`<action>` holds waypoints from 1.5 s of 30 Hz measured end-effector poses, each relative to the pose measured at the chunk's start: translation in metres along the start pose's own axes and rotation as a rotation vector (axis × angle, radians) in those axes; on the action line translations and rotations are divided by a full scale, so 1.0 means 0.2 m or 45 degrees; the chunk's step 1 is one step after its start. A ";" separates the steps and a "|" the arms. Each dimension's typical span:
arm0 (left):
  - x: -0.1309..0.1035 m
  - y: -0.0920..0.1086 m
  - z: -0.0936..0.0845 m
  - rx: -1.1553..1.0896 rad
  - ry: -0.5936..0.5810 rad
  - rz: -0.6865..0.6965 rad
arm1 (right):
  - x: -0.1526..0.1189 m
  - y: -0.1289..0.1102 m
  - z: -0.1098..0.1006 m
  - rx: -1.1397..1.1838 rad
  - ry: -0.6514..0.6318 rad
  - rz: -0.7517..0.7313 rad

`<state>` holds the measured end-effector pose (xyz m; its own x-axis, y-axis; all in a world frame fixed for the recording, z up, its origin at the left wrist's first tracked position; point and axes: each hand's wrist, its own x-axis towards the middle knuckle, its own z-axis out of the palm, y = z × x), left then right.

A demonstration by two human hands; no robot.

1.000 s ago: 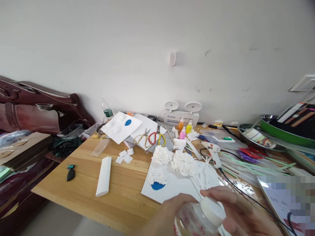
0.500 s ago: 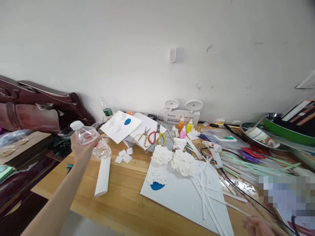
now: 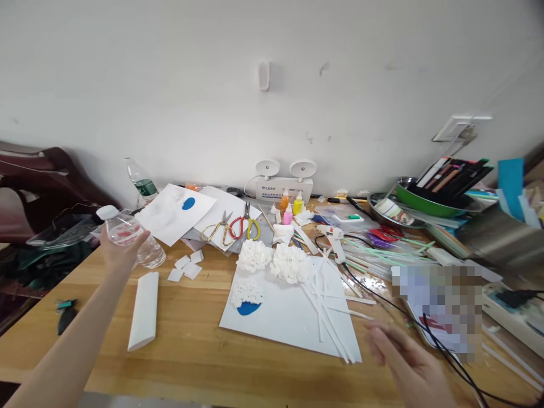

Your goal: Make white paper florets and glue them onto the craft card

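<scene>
My left hand (image 3: 117, 243) is wrapped round a clear plastic water bottle (image 3: 148, 249) with a white cap, tilted over the left side of the table. Below it lies a white paper roll (image 3: 143, 311), flattened in shape. At the lower right, my right hand (image 3: 403, 357) hovers with thumb and fingers drawn together; whether anything is between them cannot be made out. The tip of a white paper strip (image 3: 348, 312) comes close to its fingertips. A white sheet (image 3: 289, 328) bears two white ruffled clumps (image 3: 291, 263) and a blue oval (image 3: 249, 308) partly covered in white bits.
Scissors (image 3: 219, 229) and red-and-yellow-handled pliers (image 3: 246, 224) lie at the back beside small white squares (image 3: 187, 267). A glue gun (image 3: 334, 241) trails a black cable. Small paint bottles (image 3: 288, 214) stand by the emergency light (image 3: 284, 187). A pan (image 3: 425, 201) holds pens.
The view has swung right and the table shows more fully. My left hand still grips the bottle. My right hand has come farther into view, up from the bottom edge.
</scene>
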<state>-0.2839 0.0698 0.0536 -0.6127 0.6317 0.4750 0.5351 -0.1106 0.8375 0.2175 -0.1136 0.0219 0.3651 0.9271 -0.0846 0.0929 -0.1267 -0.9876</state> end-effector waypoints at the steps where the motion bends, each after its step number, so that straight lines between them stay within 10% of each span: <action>1: -0.01 -0.01 -0.01 0.037 0.019 -0.089 | 0.02 0.03 0.02 -0.112 -0.037 -0.001; 7: -0.23 0.08 -0.11 -0.213 0.543 0.141 | 0.13 0.26 0.13 -0.815 -0.070 -0.260; 12: -0.53 0.34 -0.07 -0.585 0.339 0.173 | 0.17 0.32 0.20 -1.063 -0.016 -0.353; 21: -0.94 0.56 0.23 -0.847 -0.296 0.106 | 0.19 0.28 0.21 -0.838 -0.009 -0.249; 29: -1.29 0.77 0.58 -0.617 -1.470 -0.187 | 0.22 -0.01 0.30 0.175 -0.129 0.056; 35: -1.25 0.84 0.76 -0.805 -1.195 -0.365 | 0.33 -0.07 0.49 0.516 -0.283 0.041; 45: -1.13 0.69 0.70 -0.703 -1.042 -0.314 | 0.44 -0.07 0.63 0.374 -0.520 -0.124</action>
<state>0.0094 0.0193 0.0253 0.0268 0.9930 0.1150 -0.0224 -0.1144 0.9932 0.1317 0.0140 0.0111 -0.0293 0.9993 0.0227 -0.1773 0.0172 -0.9840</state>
